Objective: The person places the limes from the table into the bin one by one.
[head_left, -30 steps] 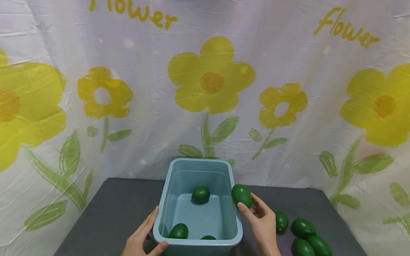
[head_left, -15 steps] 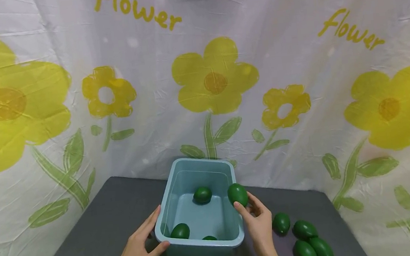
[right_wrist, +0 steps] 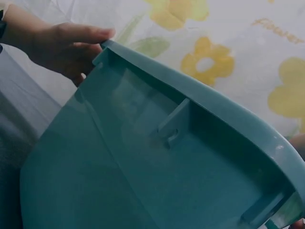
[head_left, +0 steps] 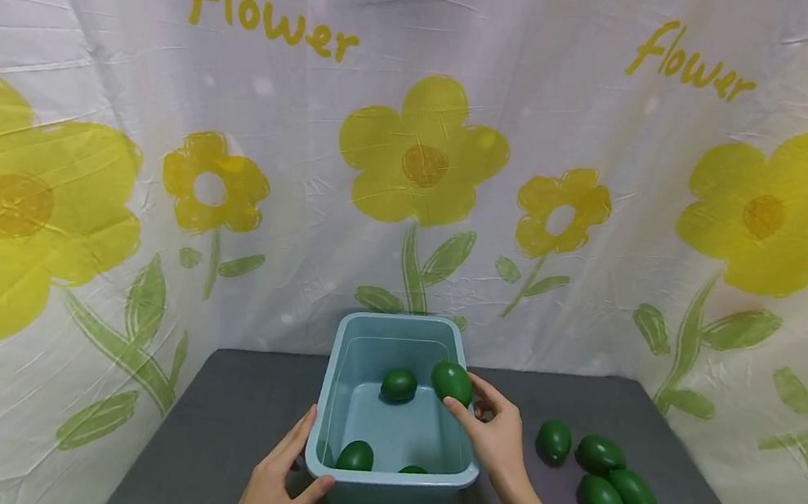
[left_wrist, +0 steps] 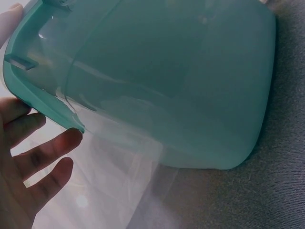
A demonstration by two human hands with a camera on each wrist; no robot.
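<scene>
In the head view a pale blue-green plastic bin (head_left: 391, 477) stands on the dark table. My left hand (head_left: 270, 496) holds its near left corner, thumb on the front rim and fingers along the left side; the left wrist view shows those fingertips (left_wrist: 71, 138) at the rim. My right hand (head_left: 495, 431) grips a smooth, dark green, egg-shaped avocado (head_left: 451, 382) over the bin's right rim, thumb in front. Inside lie an avocado (head_left: 398, 385) toward the back, an avocado (head_left: 355, 457) at near left, and another avocado (head_left: 413, 469) mostly hidden by the front rim.
Right of the bin, several loose avocados (head_left: 599, 454) lie on the grey tabletop (head_left: 209, 437), one avocado (head_left: 554, 442) a little apart from the others. A white curtain (head_left: 289, 280) with yellow flowers hangs behind and around the table.
My right hand has carried the avocado leftward, from outside the bin's right rim to over its inside edge. My left hand keeps its place on the bin's corner.
</scene>
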